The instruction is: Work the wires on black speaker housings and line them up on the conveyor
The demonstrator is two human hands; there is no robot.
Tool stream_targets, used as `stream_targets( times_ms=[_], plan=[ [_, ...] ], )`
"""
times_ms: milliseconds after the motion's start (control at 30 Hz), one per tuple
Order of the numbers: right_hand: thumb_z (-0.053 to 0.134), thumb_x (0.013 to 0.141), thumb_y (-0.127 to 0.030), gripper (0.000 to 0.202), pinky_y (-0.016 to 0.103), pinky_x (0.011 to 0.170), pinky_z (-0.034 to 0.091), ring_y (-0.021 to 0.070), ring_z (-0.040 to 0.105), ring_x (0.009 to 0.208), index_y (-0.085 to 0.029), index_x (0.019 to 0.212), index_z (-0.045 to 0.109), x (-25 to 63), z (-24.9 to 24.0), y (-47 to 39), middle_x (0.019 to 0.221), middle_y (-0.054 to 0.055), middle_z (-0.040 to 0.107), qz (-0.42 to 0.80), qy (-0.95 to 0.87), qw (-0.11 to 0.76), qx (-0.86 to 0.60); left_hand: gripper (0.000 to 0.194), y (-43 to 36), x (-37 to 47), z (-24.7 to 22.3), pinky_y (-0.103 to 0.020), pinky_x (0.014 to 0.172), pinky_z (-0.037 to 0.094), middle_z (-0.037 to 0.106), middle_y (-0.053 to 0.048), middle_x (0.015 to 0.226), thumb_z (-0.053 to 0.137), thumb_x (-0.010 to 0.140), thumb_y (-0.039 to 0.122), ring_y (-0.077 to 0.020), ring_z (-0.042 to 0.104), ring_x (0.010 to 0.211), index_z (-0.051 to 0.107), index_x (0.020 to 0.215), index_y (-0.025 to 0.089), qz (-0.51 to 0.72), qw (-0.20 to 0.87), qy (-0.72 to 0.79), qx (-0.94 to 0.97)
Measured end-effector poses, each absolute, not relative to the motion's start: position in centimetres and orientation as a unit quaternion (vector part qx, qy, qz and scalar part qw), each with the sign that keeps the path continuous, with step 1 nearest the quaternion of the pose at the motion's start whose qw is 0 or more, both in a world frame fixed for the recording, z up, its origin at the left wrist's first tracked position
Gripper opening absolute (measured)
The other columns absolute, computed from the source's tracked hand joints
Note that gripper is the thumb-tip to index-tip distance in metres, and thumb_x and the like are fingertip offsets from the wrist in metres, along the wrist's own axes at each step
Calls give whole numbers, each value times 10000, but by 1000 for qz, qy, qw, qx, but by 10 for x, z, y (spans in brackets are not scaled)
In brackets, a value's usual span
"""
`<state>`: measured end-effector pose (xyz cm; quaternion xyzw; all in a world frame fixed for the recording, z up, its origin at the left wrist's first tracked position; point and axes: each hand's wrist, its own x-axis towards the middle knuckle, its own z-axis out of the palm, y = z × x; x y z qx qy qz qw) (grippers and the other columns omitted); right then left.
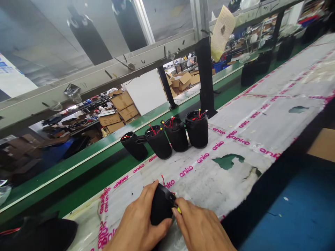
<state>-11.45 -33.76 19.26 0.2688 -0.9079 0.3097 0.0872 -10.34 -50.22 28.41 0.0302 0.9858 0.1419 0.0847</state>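
My left hand is wrapped around a black fabric-covered speaker housing, which is tilted with its open end toward my right hand. A thin wire with a red tip sticks up beside its rim. At that open end, my right hand has its fingers pinched, and a small yellow connector shows at the fingertips. The inside of this housing is mostly hidden. Beyond my hands stand several similar black housings, with red wires and yellow or white connectors poking out of their tops.
White sheeting printed with pink lettering covers the bench, torn in places. A green conveyor belt runs behind it. Another black item lies at lower left. A dark post and overhead metal rail stand beyond, with cardboard boxes further back.
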Motion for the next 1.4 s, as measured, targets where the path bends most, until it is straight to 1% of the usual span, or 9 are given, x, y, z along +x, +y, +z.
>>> stream_targets(
  times_ms=[200,367,533,667,867,1067,1200,1333,1400],
  plan=[
    [312,1018,-241,168,331,437,358,243,666,536,-239,975,475,-113,191,-338,685,2,651,306,-910,98,263,785,-501,-103,281,-429,1039,467,428,-114,1498,578,782,340,-272,541,1265,240,1480,218,133,71,988,29],
    [305,1023,-238,167,316,446,369,227,669,544,-239,995,469,-113,190,-337,699,2,653,307,-906,106,270,763,-498,-102,282,-445,1014,482,455,-127,1474,563,788,340,-289,568,1232,264,1476,204,130,68,989,19],
    [289,1029,-241,188,322,415,349,221,645,486,-244,980,471,-111,189,-339,656,-7,630,289,-909,151,258,780,-497,-101,282,-450,992,493,460,-126,1468,570,778,337,-295,583,1207,258,1480,203,129,66,989,18],
    [311,1009,-195,179,321,394,323,210,621,442,-231,975,483,-110,191,-342,631,-3,608,254,-914,186,256,818,-501,-101,280,-426,1000,492,454,-109,1472,597,757,332,-277,572,1218,237,1483,216,126,71,989,30],
    [440,951,-171,92,324,372,234,208,595,389,-230,911,498,-113,194,-345,575,-6,596,201,-931,166,255,852,-507,-104,275,-420,998,494,447,-95,1482,600,735,295,-279,572,1221,205,1489,248,121,69,989,47],
    [520,906,-146,82,325,375,172,206,608,390,-227,893,514,-113,204,-348,556,-15,614,185,-945,110,248,817,-501,-107,281,-429,969,502,495,-115,1439,586,738,297,-297,598,1181,241,1477,231,126,79,988,33],
    [519,925,-146,80,313,387,251,227,648,458,-224,928,534,-111,202,-356,618,0,649,195,-953,95,213,798,-495,-106,285,-431,945,504,520,-120,1398,583,731,290,-294,610,1151,261,1458,226,130,82,988,21],
    [509,932,-157,76,304,423,340,234,664,504,-228,947,533,-106,194,-359,665,-5,669,242,-947,114,176,782,-491,-103,284,-414,883,526,384,-118,1490,613,711,350,-286,654,1052,313,1427,251,120,63,991,2],
    [472,958,-199,70,301,442,359,221,666,525,-227,994,525,-102,192,-353,700,-7,672,285,-926,157,191,761,-492,-102,283,-415,838,538,311,-109,1525,610,711,372,-277,677,981,347,1416,264,108,46,993,-26]
  ],
)
